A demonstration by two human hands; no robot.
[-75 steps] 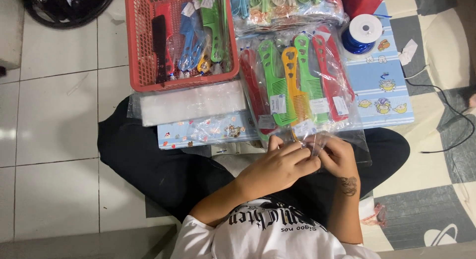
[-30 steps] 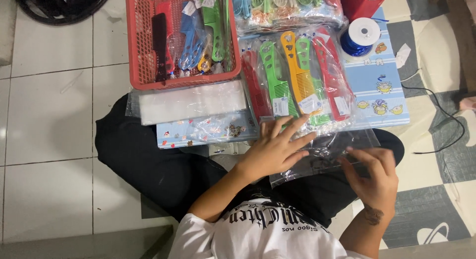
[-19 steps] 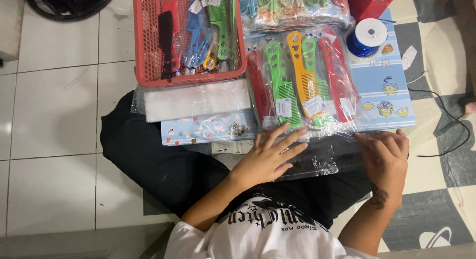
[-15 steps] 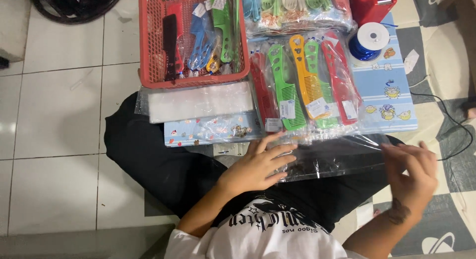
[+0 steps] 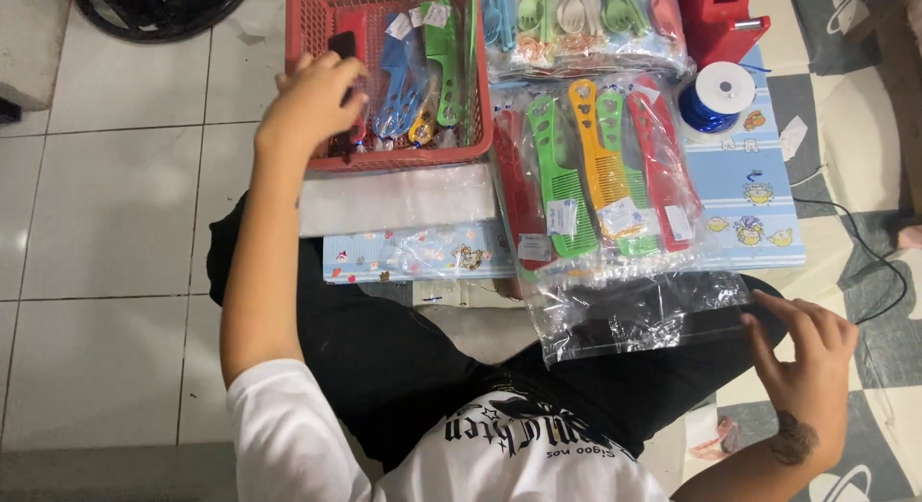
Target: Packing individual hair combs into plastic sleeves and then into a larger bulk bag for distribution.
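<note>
Red plastic made up the biggest thing within reach: a basket (image 5: 317, 41) on the tiled floor, holding loose combs (image 5: 423, 60) in blue, green and black. Beside it lay a low board (image 5: 759, 195) with a blue cartoon print, serving as a work surface across the person's folded legs. On it sat a bundle of bagged combs (image 5: 595, 175), green, orange and red, stacked flat so that they stayed together, and above them packs of smaller pieces (image 5: 576, 12). A stack of clear sleeves (image 5: 403, 199) lay just below the basket. One clear bag (image 5: 643, 315) rested on the lap, its right edge touched by the right hand (image 5: 802, 367), fingers spread and lightly curled, seemingly to keep the thin film flat; whether they pinched it could not be told. The left hand (image 5: 312, 103) reached into the basket, fingers curled over a black comb (image 5: 338, 50) at the near wall, apparently closing on it. A blue ribbon spool (image 5: 715, 94) stood at the board's far corner
</note>
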